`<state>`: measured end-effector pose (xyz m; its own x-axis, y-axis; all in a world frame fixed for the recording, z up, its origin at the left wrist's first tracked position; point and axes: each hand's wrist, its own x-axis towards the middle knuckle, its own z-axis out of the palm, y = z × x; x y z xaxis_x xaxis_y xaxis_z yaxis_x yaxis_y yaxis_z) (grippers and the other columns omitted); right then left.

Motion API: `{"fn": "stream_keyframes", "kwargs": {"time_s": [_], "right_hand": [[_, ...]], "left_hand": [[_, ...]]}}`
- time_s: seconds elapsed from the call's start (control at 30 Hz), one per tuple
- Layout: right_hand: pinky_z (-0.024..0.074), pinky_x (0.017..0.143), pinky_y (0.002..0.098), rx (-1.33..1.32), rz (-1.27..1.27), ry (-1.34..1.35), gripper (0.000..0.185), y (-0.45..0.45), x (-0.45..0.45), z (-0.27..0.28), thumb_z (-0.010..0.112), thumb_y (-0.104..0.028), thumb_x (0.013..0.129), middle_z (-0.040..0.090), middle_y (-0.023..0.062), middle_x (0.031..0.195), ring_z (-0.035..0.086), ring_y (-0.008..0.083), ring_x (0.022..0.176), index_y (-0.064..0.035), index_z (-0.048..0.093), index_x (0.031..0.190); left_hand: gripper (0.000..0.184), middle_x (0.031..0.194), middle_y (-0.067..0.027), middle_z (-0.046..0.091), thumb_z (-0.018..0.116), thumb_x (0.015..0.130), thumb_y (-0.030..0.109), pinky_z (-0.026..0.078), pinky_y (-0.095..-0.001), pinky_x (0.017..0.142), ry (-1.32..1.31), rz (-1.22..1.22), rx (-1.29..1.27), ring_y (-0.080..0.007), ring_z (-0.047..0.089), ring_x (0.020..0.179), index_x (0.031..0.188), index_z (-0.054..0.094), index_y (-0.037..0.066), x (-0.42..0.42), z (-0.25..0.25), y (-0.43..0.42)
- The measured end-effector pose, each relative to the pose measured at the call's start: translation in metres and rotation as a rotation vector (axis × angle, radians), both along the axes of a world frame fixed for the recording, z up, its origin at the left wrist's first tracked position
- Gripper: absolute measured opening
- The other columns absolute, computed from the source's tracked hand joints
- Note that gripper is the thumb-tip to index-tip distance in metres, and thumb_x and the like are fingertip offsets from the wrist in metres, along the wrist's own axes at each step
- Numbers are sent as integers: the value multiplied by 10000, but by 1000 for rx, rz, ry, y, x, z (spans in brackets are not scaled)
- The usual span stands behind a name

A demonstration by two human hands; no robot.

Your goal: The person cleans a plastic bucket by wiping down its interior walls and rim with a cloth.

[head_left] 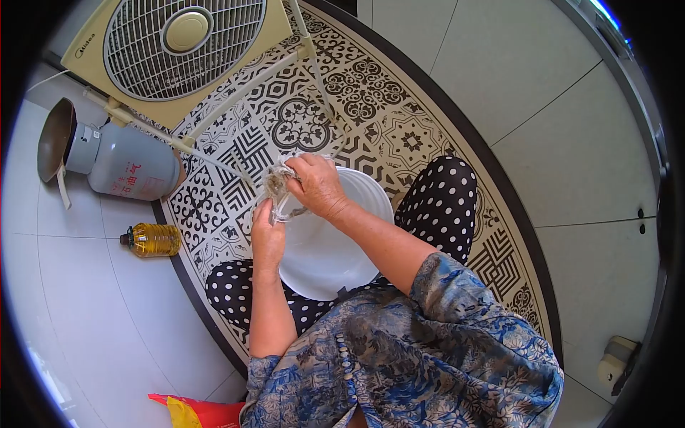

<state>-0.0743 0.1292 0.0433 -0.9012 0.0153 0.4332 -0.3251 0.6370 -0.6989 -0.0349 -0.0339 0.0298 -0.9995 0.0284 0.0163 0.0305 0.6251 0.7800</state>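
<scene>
The left hand (267, 237) and the right hand (318, 187) both had a grip that pinched the pale, stringy bundle (277, 184), up by the far left rim of the white tub (325, 250). It seemed best to hold firm with one grip, work gently with the other, and stay over the tub.

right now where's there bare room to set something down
Free: tiles between oil bottle and red bag; mat between fan stand and right knee. Crowded: around the bucket, where left hand and right hand hold a stringy bundle; by gas tank.
</scene>
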Motion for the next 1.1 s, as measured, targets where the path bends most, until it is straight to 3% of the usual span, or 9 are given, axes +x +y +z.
{"fn": "stream_keyframes", "kwargs": {"time_s": [0.2, 0.33, 0.43, 0.6, 0.67, 0.83, 0.9, 1.1], "right_hand": [[411, 795, 419, 31, 14, -29, 280, 10, -8, -1, 649, -200, 790, 584, 108, 913, 566, 305, 887, -90, 583, 1038], [435, 800, 439, 41, 69, -70, 291, 27, -12, -1, 633, -207, 812, 585, 133, 947, 575, 335, 891, -74, 573, 1064], [466, 844, 450, -7, 159, -249, 312, 45, -13, 1, 599, -216, 843, 587, 178, 997, 577, 380, 950, -42, 553, 1097], [461, 870, 443, -58, 78, -460, 287, 78, -29, -18, 517, -222, 873, 606, 205, 1050, 588, 382, 963, -38, 544, 1092], [464, 854, 434, -83, 15, -698, 279, 81, -34, -18, 530, -216, 871, 614, 205, 1024, 592, 371, 962, -34, 550, 1082], [470, 798, 446, -348, -30, -401, 193, 49, -21, -8, 580, -152, 812, 619, 195, 967, 601, 361, 913, -23, 594, 956], [477, 775, 445, -291, 159, -245, 167, 37, -16, -2, 602, -154, 794, 614, 166, 933, 603, 353, 870, -43, 610, 918], [488, 735, 428, -58, 366, 114, 154, 14, -1, 3, 626, -189, 797, 577, 110, 839, 603, 315, 807, -92, 602, 913]], "left_hand": [[417, 1283, -163, 525, 537, 811, 23, 357, -322, 1025, -32, 25, 119, -284, 494, 1195, 1227, 553, -2, -8, 3, 6], [400, 1290, -151, 526, 539, 807, 10, 361, -309, 1021, -2, 7, 49, -270, 501, 1193, 1205, 578, 4, -5, 4, 12], [455, 1298, -148, 526, 511, 770, -41, 368, -297, 1014, 3, 0, 14, -263, 505, 1198, 1214, 584, 28, 1, 2, 13], [473, 1314, -134, 515, 502, 753, -74, 354, -291, 1027, -10, -14, -1, -238, 489, 1220, 1215, 574, -5, 8, 6, -6], [481, 1330, -115, 500, 508, 743, -84, 332, -290, 1045, -112, 99, 160, -219, 460, 1247, 1214, 575, -14, 12, 13, -5], [539, 1374, -97, 453, 479, 734, -104, 283, -284, 1078, -137, 107, 194, -208, 407, 1288, 1265, 525, -25, 20, 18, 6], [534, 1378, -97, 450, 473, 734, -101, 280, -287, 1081, -144, 89, 134, -217, 409, 1287, 1261, 527, -28, 23, 20, 16], [527, 1375, -120, 453, 460, 738, -93, 266, -299, 1093, -170, 124, 86, -239, 403, 1294, 1258, 523, -36, 17, 20, 26]]}}
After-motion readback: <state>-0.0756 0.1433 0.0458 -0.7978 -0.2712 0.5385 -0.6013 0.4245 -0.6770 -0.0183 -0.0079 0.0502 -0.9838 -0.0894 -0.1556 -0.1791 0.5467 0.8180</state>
